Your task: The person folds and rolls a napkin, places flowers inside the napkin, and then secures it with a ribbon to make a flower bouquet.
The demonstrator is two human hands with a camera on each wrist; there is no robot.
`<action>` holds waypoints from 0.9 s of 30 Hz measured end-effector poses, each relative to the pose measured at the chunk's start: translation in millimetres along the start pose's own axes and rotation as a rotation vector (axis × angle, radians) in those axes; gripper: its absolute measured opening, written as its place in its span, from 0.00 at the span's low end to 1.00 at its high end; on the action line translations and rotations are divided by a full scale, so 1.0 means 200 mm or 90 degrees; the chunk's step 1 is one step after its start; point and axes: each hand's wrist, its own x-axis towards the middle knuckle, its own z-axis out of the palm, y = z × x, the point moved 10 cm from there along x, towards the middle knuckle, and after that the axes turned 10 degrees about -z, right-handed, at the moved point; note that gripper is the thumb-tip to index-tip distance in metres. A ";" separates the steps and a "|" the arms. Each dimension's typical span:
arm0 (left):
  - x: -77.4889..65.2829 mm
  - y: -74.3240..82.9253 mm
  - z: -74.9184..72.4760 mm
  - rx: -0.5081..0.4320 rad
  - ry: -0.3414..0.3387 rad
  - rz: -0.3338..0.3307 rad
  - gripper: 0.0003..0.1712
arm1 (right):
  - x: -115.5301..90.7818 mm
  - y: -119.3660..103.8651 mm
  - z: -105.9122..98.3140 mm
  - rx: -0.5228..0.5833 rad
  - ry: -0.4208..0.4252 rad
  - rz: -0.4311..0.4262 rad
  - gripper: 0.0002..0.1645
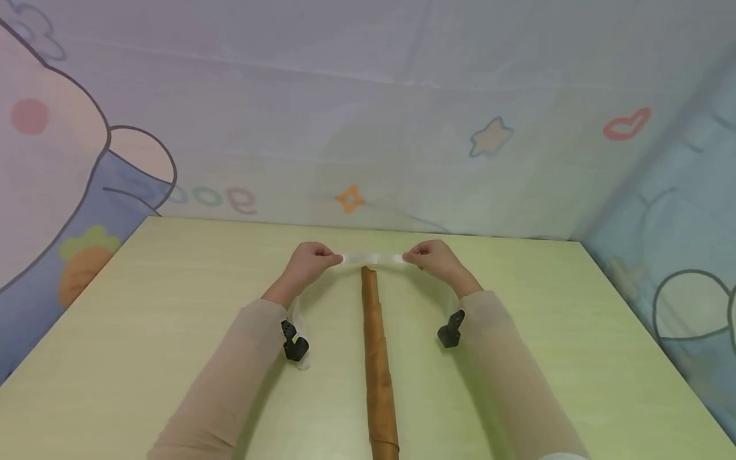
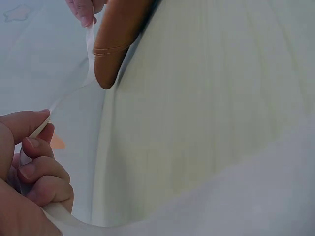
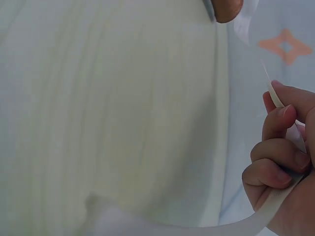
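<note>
A white ribbon (image 1: 359,258) stretches sideways between my two hands, just past the far tip of a long brown fabric roll (image 1: 378,364). My left hand (image 1: 310,262) pinches the ribbon between thumb and forefinger, and its other fingers curl over the strip. On the other side my right hand (image 1: 438,260) grips it the same way. A loose tail hangs from each hand; the left tail reaches down beside the wrist. In the left wrist view the ribbon (image 2: 90,59) runs close by the rounded end of the roll (image 2: 110,64).
The roll lies lengthwise on a pale wood-grain table (image 1: 190,306). A black wrist camera (image 1: 296,345) sits by the left cuff, another camera (image 1: 451,329) by the right. Behind the table's far edge hangs a printed cloth backdrop (image 1: 391,128), which continues along the sides.
</note>
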 end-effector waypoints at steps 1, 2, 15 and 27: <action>0.00 0.00 0.01 0.002 0.000 0.001 0.15 | 0.00 0.01 0.01 0.000 0.000 0.003 0.22; 0.00 -0.01 0.02 0.002 0.001 0.003 0.15 | 0.00 0.02 0.01 0.000 0.002 0.005 0.22; 0.00 -0.05 0.06 0.026 0.034 -0.039 0.16 | -0.01 0.03 0.05 -0.009 0.023 0.028 0.21; -0.01 -0.07 0.02 0.161 0.078 -0.089 0.14 | 0.00 0.05 0.06 -0.076 0.008 0.050 0.20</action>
